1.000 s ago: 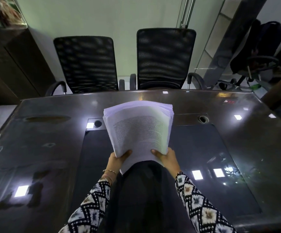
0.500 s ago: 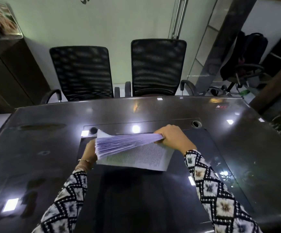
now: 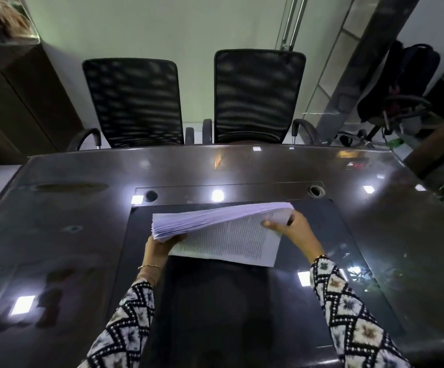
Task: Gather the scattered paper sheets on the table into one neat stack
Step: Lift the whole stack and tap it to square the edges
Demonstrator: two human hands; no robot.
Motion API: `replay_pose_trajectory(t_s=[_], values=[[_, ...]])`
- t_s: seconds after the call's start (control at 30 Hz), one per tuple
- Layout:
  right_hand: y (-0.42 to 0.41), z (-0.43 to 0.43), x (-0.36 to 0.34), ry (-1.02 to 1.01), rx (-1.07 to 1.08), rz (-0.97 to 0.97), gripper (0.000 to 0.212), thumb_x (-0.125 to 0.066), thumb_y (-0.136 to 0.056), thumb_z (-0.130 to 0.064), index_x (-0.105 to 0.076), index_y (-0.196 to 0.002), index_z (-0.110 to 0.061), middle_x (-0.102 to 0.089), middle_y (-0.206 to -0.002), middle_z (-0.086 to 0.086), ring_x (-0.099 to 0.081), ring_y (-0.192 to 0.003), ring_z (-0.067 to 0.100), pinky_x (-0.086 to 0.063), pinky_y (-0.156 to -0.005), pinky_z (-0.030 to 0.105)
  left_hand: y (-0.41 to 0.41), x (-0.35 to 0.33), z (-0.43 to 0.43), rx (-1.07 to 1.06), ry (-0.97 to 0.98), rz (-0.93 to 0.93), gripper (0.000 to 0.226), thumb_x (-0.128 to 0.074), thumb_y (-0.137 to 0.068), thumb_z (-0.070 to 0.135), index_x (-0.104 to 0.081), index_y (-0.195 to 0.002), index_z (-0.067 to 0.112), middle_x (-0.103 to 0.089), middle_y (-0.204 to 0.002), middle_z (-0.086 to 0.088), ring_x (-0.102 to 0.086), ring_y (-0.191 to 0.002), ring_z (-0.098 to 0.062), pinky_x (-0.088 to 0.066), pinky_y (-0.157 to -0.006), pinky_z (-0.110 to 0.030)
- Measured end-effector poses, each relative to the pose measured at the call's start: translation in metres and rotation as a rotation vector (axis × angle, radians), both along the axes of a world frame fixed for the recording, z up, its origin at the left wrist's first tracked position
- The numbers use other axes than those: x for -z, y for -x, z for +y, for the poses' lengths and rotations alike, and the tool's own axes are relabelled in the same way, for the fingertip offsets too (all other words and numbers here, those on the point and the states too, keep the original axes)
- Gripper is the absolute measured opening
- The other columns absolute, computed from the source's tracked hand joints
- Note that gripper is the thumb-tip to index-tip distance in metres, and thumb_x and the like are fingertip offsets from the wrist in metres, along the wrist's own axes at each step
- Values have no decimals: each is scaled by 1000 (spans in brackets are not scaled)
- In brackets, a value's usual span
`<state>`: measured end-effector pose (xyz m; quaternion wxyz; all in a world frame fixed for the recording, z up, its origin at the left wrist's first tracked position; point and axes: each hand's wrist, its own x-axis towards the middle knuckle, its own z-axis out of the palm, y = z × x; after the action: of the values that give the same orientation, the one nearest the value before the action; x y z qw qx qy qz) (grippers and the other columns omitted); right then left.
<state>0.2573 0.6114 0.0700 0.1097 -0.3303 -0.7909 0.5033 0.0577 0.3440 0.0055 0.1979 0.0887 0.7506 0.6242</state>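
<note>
We see left hand point(image 3: 159, 248) gripping paper stack point(image 3: 215, 217) at left end, right hand point(image 3: 293, 231) pinching right end; stack fanned, bottom printed sheet point(image 3: 231, 244) flat at tabletop point(image 3: 56, 235) centre.

Place: an office meeting room.
Desk: a glossy dark desk point(image 3: 56, 235) before me, with cable holes point(image 3: 315, 190) along its far side.
Seating: black mesh armchairs facing me, left chair point(image 3: 136, 102) and right chair point(image 3: 258, 94).

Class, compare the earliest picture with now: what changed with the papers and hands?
The paper stack came down from raised in both hands onto the table. The right hand moved to its right edge, lifting upper sheets; the left hand keeps its grip. Chairs unchanged.
</note>
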Motion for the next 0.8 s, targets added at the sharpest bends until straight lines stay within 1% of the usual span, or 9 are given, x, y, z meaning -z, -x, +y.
replay_pose_trajectory(t_s=[0.03, 0.1, 0.17, 0.27, 0.4, 0.5, 0.57, 0.63, 0.8], values=[[1, -5, 7, 121, 22, 19, 66, -90, -47, -55, -71, -100, -19, -75, -98, -3, -71, -94, 14, -57, -78, 26, 1, 3, -1, 11, 14, 42, 57, -77, -55, 45, -68, -99, 10, -73, -90, 4, -66, -92, -21, -52, -87, -35], [5, -20, 19, 155, 94, 40, 38, -90, -60, -32, -71, -91, -22, -74, -93, -1, -72, -89, 14, -57, -72, 23, -3, 2, 0, -8, 43, 39, 36, -82, -57, 36, -69, -87, 21, -70, -70, 21, -62, -87, -20, -52, -80, -28], [8, -36, 24, 103, 190, 129, 23, -88, -67, -19, -69, -80, -26, -74, -85, 0, -70, -75, 3, -57, -62, 21, -9, -5, 6, -57, 31, 11, 18, -84, -65, 20, -68, -73, 23, -68, -65, 14, -58, -81, -17, -51, -70, -26], [21, -46, 12, 96, 280, 224, 20, -88, -68, -24, -73, -79, -18, -76, -86, 11, -72, -79, 17, -60, -70, 41, -16, -23, 15, -164, 37, 3, 17, -79, -73, 19, -63, -72, 16, -63, -78, -7, -56, -77, -20, -47, -72, -35], [30, -46, -9, 101, 272, 401, 22, -85, -72, -13, -74, -89, -22, -75, -76, -15, -69, -74, -1, -57, -67, 20, -15, -52, 21, -172, -90, 81, 19, -78, -75, 14, -65, -88, 20, -66, -77, 8, -62, -72, -5, -53, -66, -18], [23, -40, -2, 148, 193, 296, 38, -88, -66, -29, -74, -100, -18, -76, -87, -11, -72, -87, 5, -60, -76, 28, -7, -47, 13, -70, -35, 81, 31, -80, -72, 15, -64, -98, 19, -66, -86, 10, -64, -78, -3, -53, -70, -19], [14, -38, 18, 191, 131, 161, 58, -89, -52, -56, -73, -101, -28, -76, -99, -5, -71, -97, 12, -58, -87, 42, -7, -28, 8, 13, 95, 27, 25, -82, -70, 20, -64, -86, 15, -65, -80, 3, -60, -77, -16, -50, -69, -27], [5, -37, 39, 276, 124, 116, 66, -86, -41, -68, -72, -96, -34, -75, -104, -4, -70, -101, 13, -55, -93, 46, -11, -12, 9, 51, 161, -39, 26, -83, -65, 29, -62, -72, 14, -63, -71, -1, -57, -74, -20, -48, -66, -31], [3, -35, 47, 338, 122, 119, 49, -87, -54, -50, -73, -97, -32, -75, -107, -2, -70, -101, 14, -53, -96, 48, -11, -1, 14, 0, 284, -36, 37, -74, -79, 26, -66, -101, -3, -65, -86, -11, -63, -87, -28, -42, -74, -29]])
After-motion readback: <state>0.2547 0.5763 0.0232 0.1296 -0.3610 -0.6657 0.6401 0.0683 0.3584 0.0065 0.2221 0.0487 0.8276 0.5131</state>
